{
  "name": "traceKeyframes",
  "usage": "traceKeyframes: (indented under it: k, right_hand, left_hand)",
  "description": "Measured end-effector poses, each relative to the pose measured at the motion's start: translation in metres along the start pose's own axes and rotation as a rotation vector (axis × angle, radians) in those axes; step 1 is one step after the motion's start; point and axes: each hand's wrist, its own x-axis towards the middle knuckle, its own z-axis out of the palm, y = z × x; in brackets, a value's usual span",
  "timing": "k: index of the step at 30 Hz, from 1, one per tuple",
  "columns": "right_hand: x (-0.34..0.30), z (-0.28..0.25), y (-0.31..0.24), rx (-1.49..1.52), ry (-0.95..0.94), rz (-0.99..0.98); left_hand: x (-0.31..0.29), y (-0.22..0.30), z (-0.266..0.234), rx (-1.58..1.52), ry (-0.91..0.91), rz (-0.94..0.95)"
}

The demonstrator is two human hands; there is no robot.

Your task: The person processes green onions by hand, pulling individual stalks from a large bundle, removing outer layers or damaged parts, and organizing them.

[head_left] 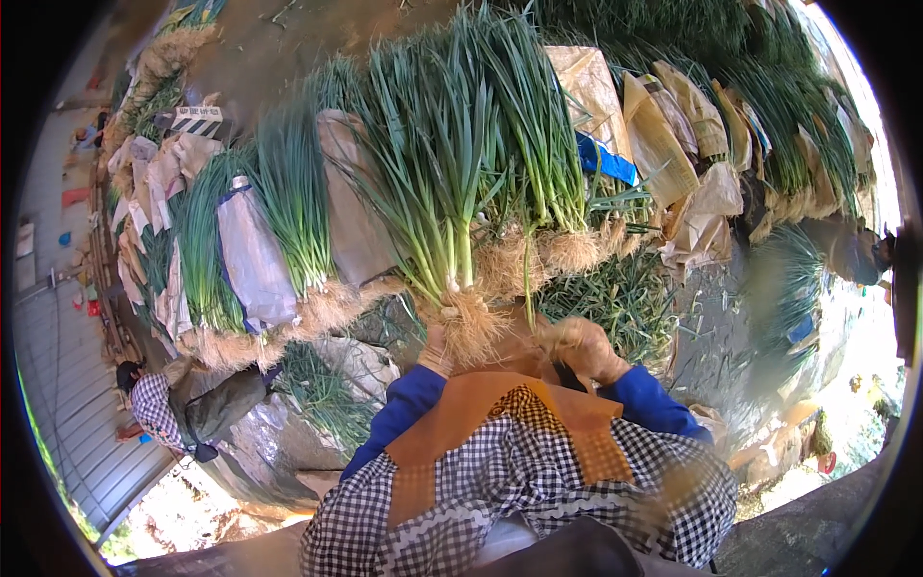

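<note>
A bunch of green onions (452,245) stands upright in front of me, its pale roots hanging over my left hand (436,348). That hand is closed round the root end, though the roots and stems cover most of its fingers. To the right, my right hand (582,348) is closed in a pinch by the lower end of a single thin green onion (527,274). Its fingertips are slightly blurred. More green onions (534,125) lie close behind, with their roots (567,250) toward me.
Bundled green onions (288,207) and wrapping sacks (260,255) line the left; sacks (659,135) and more bundles fill the right. Loose leaves (615,303) pile beyond my right hand, others (327,394) at lower left. A person in a checked shirt (159,409) bends at far left.
</note>
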Motion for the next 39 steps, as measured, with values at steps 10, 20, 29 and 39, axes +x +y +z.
traceKeyframes:
  k: [10, 20, 29, 39]
  right_hand:
    - [-0.004, 0.002, 0.145, -0.585, -0.066, 0.336]
    - [0.107, 0.038, 0.04, -0.743, 0.0, 0.093]
    - [0.037, 0.073, 0.065, 0.542, -0.299, 0.274]
    - [0.064, 0.163, 0.154, 0.523, 0.243, 0.309]
  left_hand:
    - [-0.005, 0.0, 0.003, 0.041, 0.032, 0.078]
    - [-0.008, 0.01, -0.027, -0.046, -0.039, -0.176]
    - [-0.042, -0.015, 0.01, 0.4, 0.196, -0.053]
    - [-0.04, -0.023, 0.017, 0.167, 0.102, -0.126]
